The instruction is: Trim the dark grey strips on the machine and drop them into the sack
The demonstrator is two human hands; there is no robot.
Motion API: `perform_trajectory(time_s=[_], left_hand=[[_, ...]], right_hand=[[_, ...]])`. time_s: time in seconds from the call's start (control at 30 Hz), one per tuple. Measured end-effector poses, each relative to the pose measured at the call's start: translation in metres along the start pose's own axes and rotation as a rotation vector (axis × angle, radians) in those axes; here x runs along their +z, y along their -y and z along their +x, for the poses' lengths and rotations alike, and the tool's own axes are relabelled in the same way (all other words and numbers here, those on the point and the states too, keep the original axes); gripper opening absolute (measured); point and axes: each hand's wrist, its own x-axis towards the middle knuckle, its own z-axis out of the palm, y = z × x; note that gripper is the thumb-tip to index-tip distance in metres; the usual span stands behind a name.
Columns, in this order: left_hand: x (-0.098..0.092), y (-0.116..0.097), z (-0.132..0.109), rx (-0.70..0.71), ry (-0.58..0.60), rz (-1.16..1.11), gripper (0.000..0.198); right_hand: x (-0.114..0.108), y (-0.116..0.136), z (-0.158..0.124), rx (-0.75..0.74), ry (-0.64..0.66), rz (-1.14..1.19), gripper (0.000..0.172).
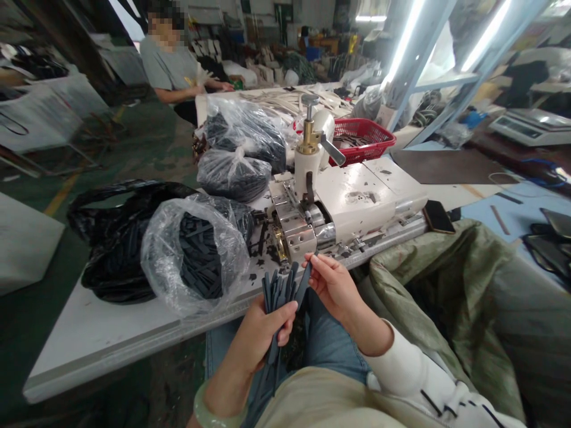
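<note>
A bunch of dark grey strips [277, 291] is wrapped in the fingers of my left hand [267, 324], above my lap. My right hand [332, 285] pinches the upper end of one dark grey strip [304, 284] that leans out from the bunch. Just beyond both hands stands a cream-coloured machine [357, 196] with a shiny metal head, a brass post and a lever. Left of the machine, a clear plastic bag [156, 255] lies open on the table, filled with more dark strips [200, 255].
A black plastic bag [129, 202] sits at the table's left. Tied clear bags [234, 172] and a red basket [366, 131] stand behind. A phone [438, 216] lies on the right. Green sacking [428, 267] hangs beside me. Another person [167, 71] sits across, far left.
</note>
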Motion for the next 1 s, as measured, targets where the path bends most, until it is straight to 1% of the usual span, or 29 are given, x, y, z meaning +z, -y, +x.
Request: perform_trajectory(time_s=[0.1,0.2,0.27,0.33,0.4,0.47,0.57,0.63,0.77,1.0], left_hand=[[0.002,0.000,0.001,0.047,-0.035,0.017,0.037],[0.003,0.000,0.002,0.078,-0.075,0.000,0.035],[0.004,0.000,0.003,0.079,-0.090,-0.029,0.032],[0.003,0.000,0.005,0.070,-0.088,-0.067,0.031],[0.000,0.000,0.005,0.062,-0.086,-0.095,0.034],[-0.005,-0.001,0.005,0.055,-0.090,-0.098,0.039],[-0.014,-0.002,0.004,0.055,-0.082,-0.086,0.042],[-0.018,-0.002,0.004,0.058,-0.074,-0.087,0.042],[-0.020,-0.003,0.003,0.053,-0.073,-0.085,0.041],[-0.021,-0.002,0.004,0.036,-0.061,-0.093,0.041]], right_hand=[[0.005,-0.006,-0.006,0.025,0.012,0.007,0.027],[0.009,-0.015,-0.016,0.019,0.034,-0.049,0.023],[0.010,-0.020,-0.020,-0.005,0.055,-0.110,0.021],[0.009,-0.021,-0.018,-0.050,0.051,-0.150,0.022],[0.007,-0.014,-0.009,-0.095,0.026,-0.175,0.025],[0.004,-0.002,0.004,-0.118,-0.010,-0.203,0.027],[0.001,0.016,0.023,-0.137,-0.050,-0.242,0.031],[0.001,0.023,0.032,-0.125,-0.065,-0.256,0.033],[0.003,0.025,0.041,-0.094,-0.076,-0.246,0.032],[0.005,0.027,0.046,-0.123,-0.122,-0.182,0.026]])
